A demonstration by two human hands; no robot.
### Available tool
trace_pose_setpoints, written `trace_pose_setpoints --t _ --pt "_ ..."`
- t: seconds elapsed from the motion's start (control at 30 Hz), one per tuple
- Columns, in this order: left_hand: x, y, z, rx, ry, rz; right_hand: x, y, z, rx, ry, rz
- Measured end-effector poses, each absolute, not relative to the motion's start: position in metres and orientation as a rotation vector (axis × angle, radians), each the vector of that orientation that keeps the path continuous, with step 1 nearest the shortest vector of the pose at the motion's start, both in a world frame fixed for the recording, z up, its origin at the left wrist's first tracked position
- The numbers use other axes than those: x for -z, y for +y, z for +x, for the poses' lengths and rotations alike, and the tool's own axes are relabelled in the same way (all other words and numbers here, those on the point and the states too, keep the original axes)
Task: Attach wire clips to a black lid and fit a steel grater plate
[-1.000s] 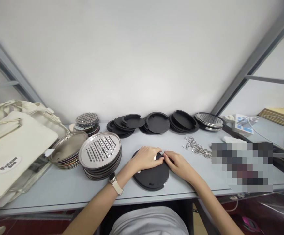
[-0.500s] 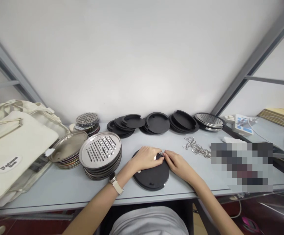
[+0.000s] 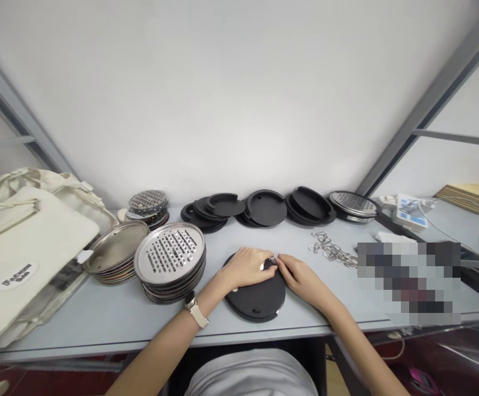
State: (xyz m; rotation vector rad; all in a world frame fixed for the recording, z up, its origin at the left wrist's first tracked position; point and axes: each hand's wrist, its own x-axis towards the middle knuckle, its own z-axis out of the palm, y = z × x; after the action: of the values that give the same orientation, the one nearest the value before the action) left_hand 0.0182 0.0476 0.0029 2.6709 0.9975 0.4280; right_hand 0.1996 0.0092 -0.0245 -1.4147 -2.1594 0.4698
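Note:
A black round disc point(image 3: 255, 300) lies flat near the front edge of the table, with a small slot close to its near rim. My left hand point(image 3: 249, 267) rests over its upper part, thumb and index finger pinched at the far right rim. There a small shiny metal piece point(image 3: 271, 259) shows between the fingertips; its exact shape is too small to make out. From the right, my right hand point(image 3: 299, 275) closes its thumb and fingertips on the same piece. To the right lies a loose heap of metal wire loops point(image 3: 332, 250).
Left of the disc stands a stack of round metal graters point(image 3: 170, 256), beside stacked metal lids point(image 3: 117, 247). Black round trays point(image 3: 267, 209) line the wall. At far left are cream bags point(image 3: 53, 225); a white-and-blue box point(image 3: 411, 212) is at right. A blurred patch hides the right front.
The view has shifted very slightly. Both hands keep their places at the disc's rim, with no clear movement of the disc or the metal piece.

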Motion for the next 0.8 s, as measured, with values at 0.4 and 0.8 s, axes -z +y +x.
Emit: trace_pose_setpoints --t 0.4,0.8 --pt "-0.0016 0.0485 0.0186 -0.433 0.994 2.672 0.0248 0.0089 0.1999 -0.471 -2.148 -1.426" --pt "-0.0004 0.0485 0.0189 -0.441 0.992 2.669 0.0247 0.0086 0.2003 -0.464 -2.129 -1.429"
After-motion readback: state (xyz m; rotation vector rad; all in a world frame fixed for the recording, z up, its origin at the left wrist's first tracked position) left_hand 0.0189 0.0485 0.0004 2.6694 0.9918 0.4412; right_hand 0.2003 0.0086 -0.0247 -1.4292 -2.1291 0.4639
